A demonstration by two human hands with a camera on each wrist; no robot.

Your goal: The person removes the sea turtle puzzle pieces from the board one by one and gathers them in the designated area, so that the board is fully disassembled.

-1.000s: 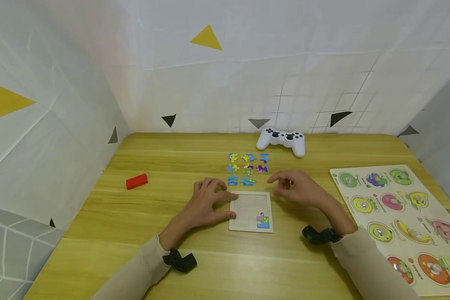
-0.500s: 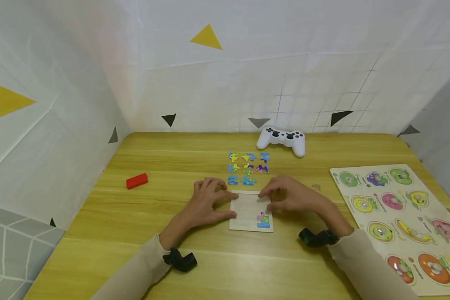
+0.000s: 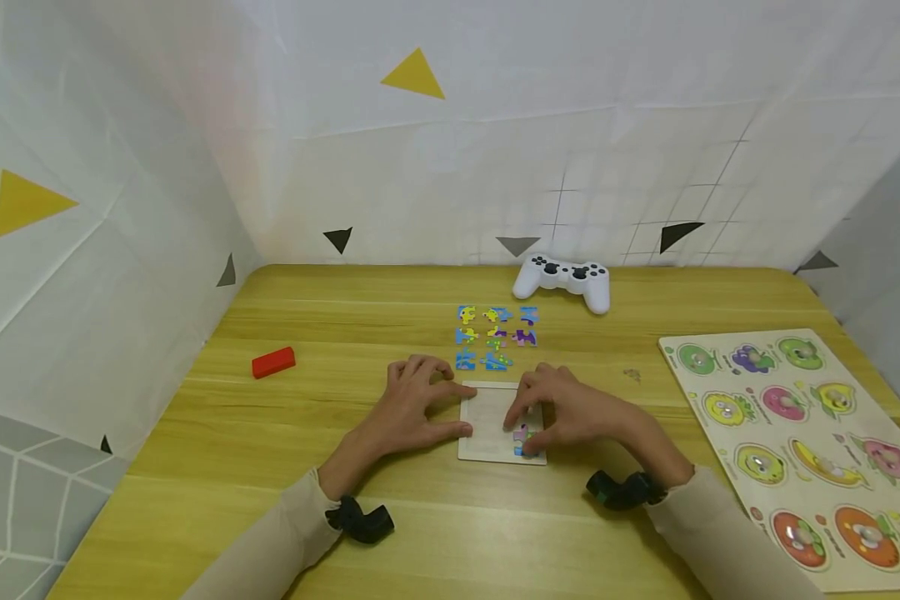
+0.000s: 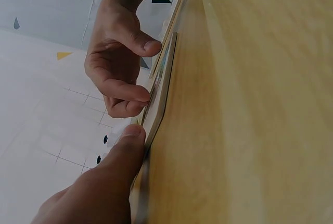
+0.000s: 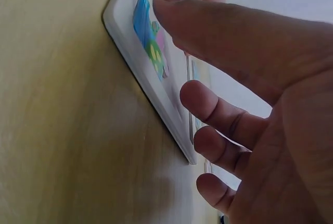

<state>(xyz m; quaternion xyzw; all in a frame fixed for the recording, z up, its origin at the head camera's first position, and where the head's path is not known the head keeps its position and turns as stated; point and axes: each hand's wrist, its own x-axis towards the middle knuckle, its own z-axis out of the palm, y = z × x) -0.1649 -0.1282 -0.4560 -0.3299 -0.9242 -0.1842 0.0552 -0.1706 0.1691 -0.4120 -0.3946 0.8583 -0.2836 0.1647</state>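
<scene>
A shallow pale wooden puzzle tray lies flat on the table, with a blue, green and pink jigsaw piece in its lower right corner. My left hand rests at the tray's left side, index finger and thumb straight, their tips at the rim. My right hand reaches over the right rim. Its thumb is at the jigsaw piece and its index finger is above the tray floor, the two spread apart. In the right wrist view the piece shows beside the thumb; the other fingers are loosely bent.
Several loose jigsaw pieces lie in rows behind the tray. Further back sits a white game controller. A large fruit puzzle board covers the right side, and a red block lies at left.
My right hand has moved left and toward me, from beside the tray to over its lower right corner. My left hand has stayed at the left rim.
</scene>
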